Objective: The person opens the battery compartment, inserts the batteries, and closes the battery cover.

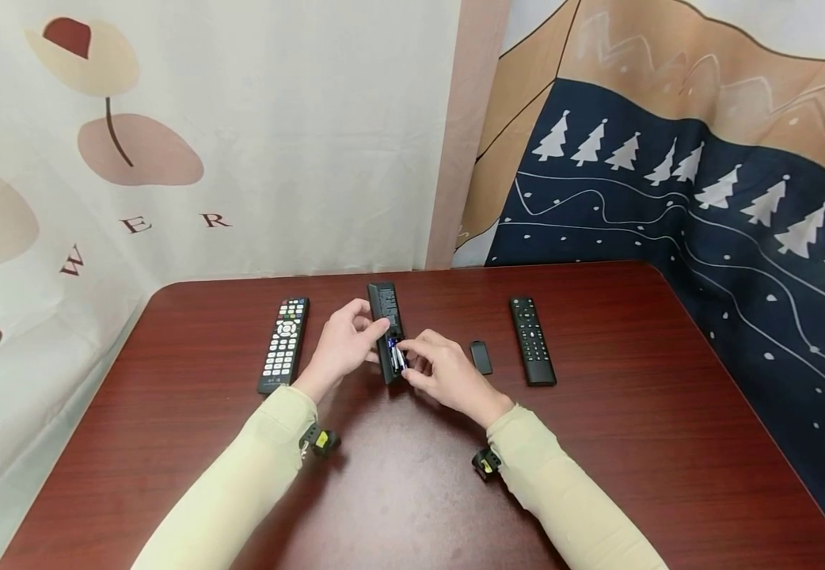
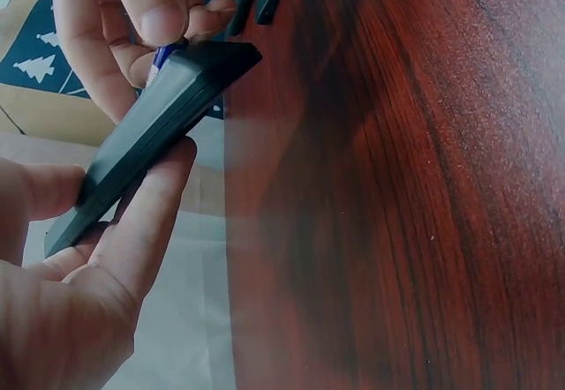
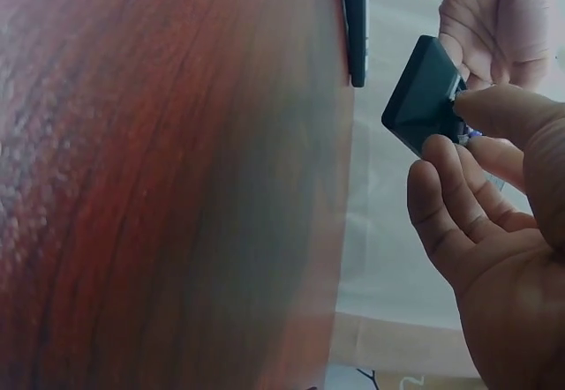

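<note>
My left hand [image 1: 344, 342] grips a black remote control [image 1: 385, 304] by its sides, thumb on one side and fingers behind. Its back faces up and slants above the table, with the battery compartment uncovered at the near end. Silver and blue batteries [image 1: 396, 358] show inside that compartment. Thumb and fingers of my right hand [image 1: 448, 374] pinch a battery there. From the left wrist view, a blue battery [image 2: 161, 58] sticks up between those fingertips at the remote's edge. In the right wrist view the remote's end [image 3: 419, 90] hides most of the compartment.
A small black battery cover [image 1: 480, 358] lies on the brown table [image 1: 398, 491], right of my right hand. Farther right lies a slim black remote [image 1: 533, 342]. A black remote with white buttons [image 1: 283, 345] lies left of my left hand. Printed curtains [image 1: 298, 142] hang behind the table.
</note>
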{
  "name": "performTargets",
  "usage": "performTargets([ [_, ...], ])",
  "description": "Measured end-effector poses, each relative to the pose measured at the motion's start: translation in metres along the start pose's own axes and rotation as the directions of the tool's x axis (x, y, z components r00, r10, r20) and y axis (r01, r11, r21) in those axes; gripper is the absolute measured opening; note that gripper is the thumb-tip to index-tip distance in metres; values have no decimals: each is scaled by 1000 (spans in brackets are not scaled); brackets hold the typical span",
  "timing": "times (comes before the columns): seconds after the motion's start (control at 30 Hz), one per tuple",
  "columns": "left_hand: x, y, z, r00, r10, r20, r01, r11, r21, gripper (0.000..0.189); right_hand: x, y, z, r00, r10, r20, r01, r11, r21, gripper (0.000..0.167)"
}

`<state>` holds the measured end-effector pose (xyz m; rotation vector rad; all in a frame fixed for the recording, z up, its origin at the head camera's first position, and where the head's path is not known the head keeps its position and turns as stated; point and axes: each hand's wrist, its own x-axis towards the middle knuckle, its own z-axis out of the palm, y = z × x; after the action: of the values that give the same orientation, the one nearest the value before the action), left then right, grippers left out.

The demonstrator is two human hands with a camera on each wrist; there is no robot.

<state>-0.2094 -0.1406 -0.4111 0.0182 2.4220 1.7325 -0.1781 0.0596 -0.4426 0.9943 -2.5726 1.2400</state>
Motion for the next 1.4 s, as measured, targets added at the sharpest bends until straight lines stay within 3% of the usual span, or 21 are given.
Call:
performTargets([
  [0.17, -1, 1, 0, 1000, -5, 19, 5, 1000, 4, 29, -1, 1, 2, 999, 29, -41, -28, 999, 39, 34],
  [0.4, -2, 2, 0, 1000, 8, 23, -8, 1000, -9, 27, 0, 2, 2, 989, 143, -38, -138, 985, 100, 35],
  [0.8, -1, 5, 6, 998, 31, 52, -29, 999, -45, 25, 4, 2, -2, 950, 312, -5, -306, 935, 177, 33],
  [1.07, -1, 6, 7, 998, 33, 61, -30, 998, -53, 24, 3, 4, -4, 926, 376, 20, -367, 890, 271, 30],
  [1.2, 0, 6, 6, 998, 36, 55, -33, 998, -52, 24, 2, 7, -4, 928, 372, 10, -364, 903, 230, 26],
  [1.4, 0, 3, 3, 999, 9, 52, -7, 999, -34, 24, -1, 12, -9, 952, 303, -45, -296, 948, 116, 22],
])
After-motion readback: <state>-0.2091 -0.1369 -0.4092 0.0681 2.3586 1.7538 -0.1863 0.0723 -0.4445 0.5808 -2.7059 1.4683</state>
